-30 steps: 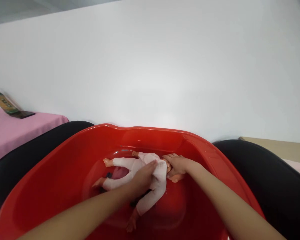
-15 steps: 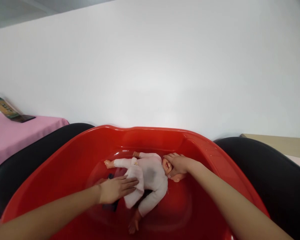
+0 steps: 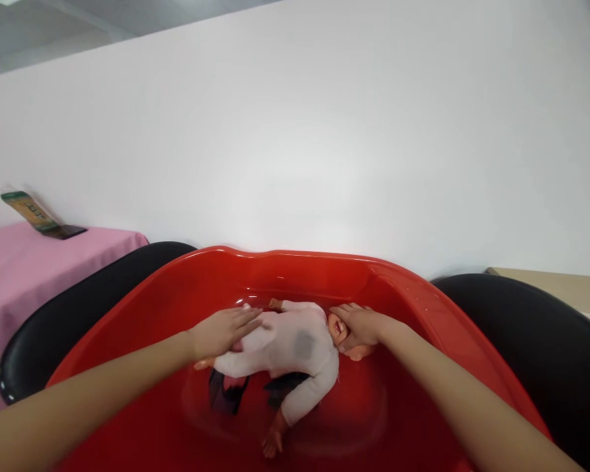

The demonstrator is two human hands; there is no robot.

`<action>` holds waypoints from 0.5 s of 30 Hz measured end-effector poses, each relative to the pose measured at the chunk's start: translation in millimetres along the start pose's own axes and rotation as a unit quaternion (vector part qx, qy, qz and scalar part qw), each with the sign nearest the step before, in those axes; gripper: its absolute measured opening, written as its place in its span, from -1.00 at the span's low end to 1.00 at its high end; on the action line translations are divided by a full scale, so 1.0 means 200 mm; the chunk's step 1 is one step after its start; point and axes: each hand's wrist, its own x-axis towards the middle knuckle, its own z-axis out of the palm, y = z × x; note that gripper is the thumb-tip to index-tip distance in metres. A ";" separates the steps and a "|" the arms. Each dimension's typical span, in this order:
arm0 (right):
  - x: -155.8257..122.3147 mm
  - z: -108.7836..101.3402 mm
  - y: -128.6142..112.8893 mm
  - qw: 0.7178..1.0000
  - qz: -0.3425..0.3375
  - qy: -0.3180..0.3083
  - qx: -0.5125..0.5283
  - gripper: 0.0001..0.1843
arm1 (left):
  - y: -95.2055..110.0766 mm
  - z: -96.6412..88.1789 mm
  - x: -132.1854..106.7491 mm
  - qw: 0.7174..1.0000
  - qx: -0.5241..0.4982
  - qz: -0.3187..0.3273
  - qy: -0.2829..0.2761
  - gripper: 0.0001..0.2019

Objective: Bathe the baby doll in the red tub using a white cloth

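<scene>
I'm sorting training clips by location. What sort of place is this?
Probably a baby-care practice room: a baby doll lies in a shallow red plastic tub, and a pink-covered table stands nearby.

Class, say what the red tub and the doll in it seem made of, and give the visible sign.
The red tub looks like moulded, glossy plastic: light glints along its smooth rim. The doll's head and foot look like smooth, faintly shiny vinyl or plastic. Its white suit seems soft cloth, creased, with a dark patch, perhaps damp.
</scene>
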 end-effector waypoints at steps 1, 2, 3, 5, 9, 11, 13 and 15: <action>0.00 0.00 0.00 1.000 0.000 -0.004 -0.003 0.05 | 0.07 -0.01 0.11 0.999 -0.009 -0.009 0.039 -0.28; 0.01 0.00 0.00 1.000 0.000 -0.007 -0.004 0.08 | 0.15 -0.01 0.22 0.996 -0.021 -0.030 0.085 -0.31; 0.01 0.00 0.00 1.000 0.002 -0.008 -0.005 0.11 | 0.24 0.01 0.32 0.990 -0.037 -0.048 0.125 -0.33; 0.01 0.00 0.00 1.000 0.006 -0.008 -0.004 0.15 | 0.40 0.07 0.49 0.988 -0.066 -0.039 0.133 -0.31; 0.02 0.01 0.01 1.000 0.002 -0.004 -0.007 0.09 | 0.58 0.22 0.61 0.994 -0.040 0.101 0.021 -0.30; 0.02 0.01 0.01 1.000 0.002 -0.003 -0.009 0.08 | 0.57 0.26 0.55 0.989 -0.025 0.143 -0.012 -0.37; 0.02 0.01 0.01 1.000 0.002 -0.005 -0.006 0.06 | 0.50 0.28 0.44 0.988 -0.030 0.147 -0.028 -0.42; 0.02 0.01 0.01 1.000 0.005 -0.006 -0.004 0.00 | 0.39 0.28 0.29 0.989 -0.039 0.130 -0.051 -0.42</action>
